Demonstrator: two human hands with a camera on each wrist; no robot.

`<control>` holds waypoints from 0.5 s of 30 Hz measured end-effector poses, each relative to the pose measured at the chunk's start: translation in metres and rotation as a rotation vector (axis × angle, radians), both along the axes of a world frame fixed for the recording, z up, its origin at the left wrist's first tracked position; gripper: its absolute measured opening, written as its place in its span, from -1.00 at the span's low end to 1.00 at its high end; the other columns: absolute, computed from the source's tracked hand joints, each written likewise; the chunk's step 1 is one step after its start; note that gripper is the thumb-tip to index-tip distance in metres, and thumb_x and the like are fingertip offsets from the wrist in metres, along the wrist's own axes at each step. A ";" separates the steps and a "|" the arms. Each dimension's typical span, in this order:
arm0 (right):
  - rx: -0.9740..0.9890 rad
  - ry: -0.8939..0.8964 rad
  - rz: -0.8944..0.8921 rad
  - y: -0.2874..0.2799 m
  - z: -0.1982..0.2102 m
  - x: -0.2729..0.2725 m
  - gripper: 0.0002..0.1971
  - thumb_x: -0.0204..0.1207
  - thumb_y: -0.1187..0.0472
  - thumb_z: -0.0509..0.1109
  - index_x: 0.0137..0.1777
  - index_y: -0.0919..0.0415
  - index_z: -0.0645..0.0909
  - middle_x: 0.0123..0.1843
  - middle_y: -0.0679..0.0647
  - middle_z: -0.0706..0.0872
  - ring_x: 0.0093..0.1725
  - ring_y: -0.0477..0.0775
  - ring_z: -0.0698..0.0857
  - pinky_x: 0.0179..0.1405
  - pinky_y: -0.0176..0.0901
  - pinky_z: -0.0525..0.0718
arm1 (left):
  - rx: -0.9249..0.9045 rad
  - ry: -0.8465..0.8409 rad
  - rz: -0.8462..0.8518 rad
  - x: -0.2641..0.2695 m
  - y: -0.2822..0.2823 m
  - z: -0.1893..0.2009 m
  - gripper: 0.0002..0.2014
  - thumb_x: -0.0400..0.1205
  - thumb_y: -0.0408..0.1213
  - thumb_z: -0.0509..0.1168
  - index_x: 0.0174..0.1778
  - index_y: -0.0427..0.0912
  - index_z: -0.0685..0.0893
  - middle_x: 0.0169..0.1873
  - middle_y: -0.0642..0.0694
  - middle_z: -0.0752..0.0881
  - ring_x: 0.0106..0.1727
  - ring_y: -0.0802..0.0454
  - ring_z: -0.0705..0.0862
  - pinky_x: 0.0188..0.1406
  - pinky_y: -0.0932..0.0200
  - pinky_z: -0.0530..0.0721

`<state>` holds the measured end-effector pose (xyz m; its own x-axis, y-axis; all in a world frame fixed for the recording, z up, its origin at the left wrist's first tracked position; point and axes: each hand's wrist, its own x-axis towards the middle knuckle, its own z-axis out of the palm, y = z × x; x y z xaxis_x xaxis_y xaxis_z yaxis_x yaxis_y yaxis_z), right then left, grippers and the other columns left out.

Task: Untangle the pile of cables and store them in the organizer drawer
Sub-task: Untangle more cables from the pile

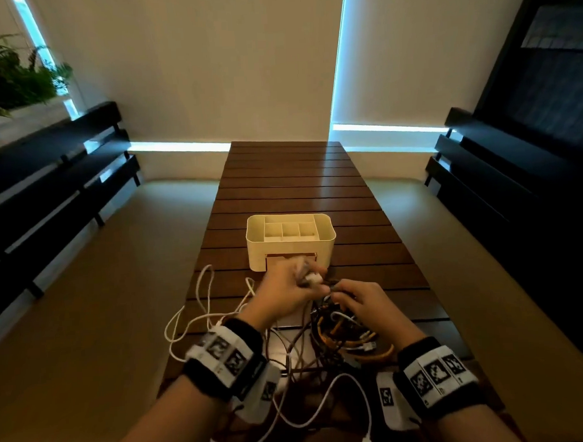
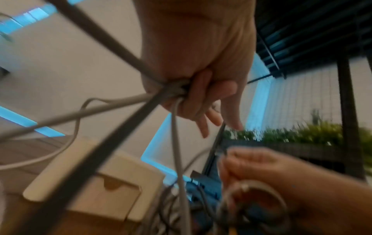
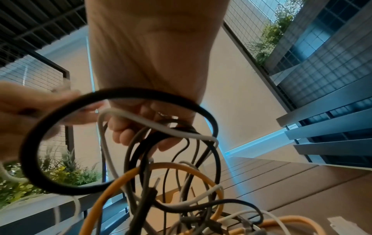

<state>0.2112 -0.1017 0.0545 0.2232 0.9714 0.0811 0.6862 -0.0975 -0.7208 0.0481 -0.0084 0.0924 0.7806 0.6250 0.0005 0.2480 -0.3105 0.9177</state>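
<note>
A tangle of black, white, grey and orange cables (image 1: 347, 335) lies on the wooden table (image 1: 292, 187) in front of the cream organizer (image 1: 291, 242). The organizer's drawer (image 2: 108, 195) looks closed. My left hand (image 1: 291, 287) grips a bunch of white and dark cables (image 2: 175, 90) just in front of the drawer, with strands running taut from the fist. My right hand (image 1: 355, 300) sits on the pile with its fingers (image 3: 128, 132) curled round black, grey and white strands (image 3: 171, 130). A black loop (image 3: 112, 139) and an orange cable (image 3: 181, 168) hang below it.
White cable loops (image 1: 200, 311) trail over the table's left side and near edge. Dark benches (image 1: 48, 184) run along both sides of the table, with a planter (image 1: 13, 82) at far left. The organizer's top compartments (image 1: 290, 229) stand open.
</note>
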 end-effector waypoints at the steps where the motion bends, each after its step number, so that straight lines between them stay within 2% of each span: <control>1: 0.029 -0.004 0.009 0.000 0.001 -0.002 -0.87 0.60 0.21 0.29 -0.07 0.15 0.67 -0.22 -0.02 0.69 -0.19 -0.07 0.65 -0.25 -0.42 0.51 | 0.062 0.057 -0.017 0.008 -0.002 -0.012 -0.74 0.54 -0.24 0.44 0.14 -0.07 0.68 0.03 0.13 0.69 0.06 0.28 0.64 0.03 0.42 0.57; 2: 0.055 -0.008 0.011 -0.001 0.001 -0.004 -0.88 0.60 0.23 0.29 -0.08 0.12 0.67 -0.22 -0.04 0.69 -0.19 -0.10 0.65 -0.25 -0.43 0.52 | 0.135 0.110 -0.015 0.013 -0.004 -0.018 -0.75 0.56 -0.19 0.41 0.15 -0.08 0.69 0.00 0.13 0.69 0.04 0.27 0.64 0.00 0.43 0.56; 4: 0.090 -0.013 -0.008 -0.002 0.001 -0.004 -0.87 0.60 0.25 0.28 -0.07 0.10 0.67 -0.22 -0.06 0.69 -0.21 -0.14 0.64 -0.24 -0.44 0.53 | 0.215 0.156 0.017 0.018 -0.008 -0.024 -0.82 0.60 -0.11 0.36 0.00 -0.11 0.73 -0.17 0.07 0.72 -0.14 0.27 0.65 -0.17 0.45 0.56; 8: 0.016 -0.025 -0.006 -0.004 -0.003 -0.001 -0.90 0.60 0.20 0.30 -0.11 0.02 0.62 -0.27 -0.18 0.64 -0.24 -0.27 0.60 -0.28 -0.50 0.51 | 0.313 0.135 0.084 0.016 -0.007 -0.022 -0.70 0.64 -0.06 0.29 -0.19 -0.25 0.68 -0.34 -0.01 0.66 -0.31 0.18 0.57 -0.32 0.33 0.49; 11: 0.006 -0.074 0.001 -0.001 -0.009 0.002 -0.90 0.58 0.18 0.32 -0.15 0.00 0.59 -0.25 -0.19 0.62 -0.17 -0.20 0.62 -0.19 -0.41 0.49 | 0.252 -0.049 0.199 0.010 -0.007 -0.004 -0.67 0.65 -0.08 0.28 -0.26 -0.29 0.67 -0.36 -0.05 0.63 -0.34 0.16 0.50 -0.31 0.26 0.44; 13: 0.018 -0.092 0.009 0.003 -0.010 0.003 -0.91 0.58 0.17 0.33 -0.16 0.10 0.60 -0.22 -0.09 0.63 -0.11 -0.05 0.64 -0.08 -0.23 0.58 | 0.165 -0.207 0.288 0.003 -0.008 0.018 -0.72 0.63 -0.07 0.28 -0.26 -0.17 0.72 -0.27 0.00 0.73 -0.23 0.18 0.61 -0.21 0.29 0.55; 15: 0.019 -0.112 0.003 0.006 -0.015 0.007 -0.85 0.57 0.16 0.34 -0.16 0.23 0.60 -0.18 0.05 0.66 -0.11 0.04 0.65 -0.04 -0.08 0.62 | 0.102 -0.415 0.349 -0.007 -0.007 0.042 -0.79 0.64 -0.12 0.25 -0.27 -0.05 0.68 -0.30 0.12 0.72 -0.24 0.27 0.65 -0.22 0.40 0.62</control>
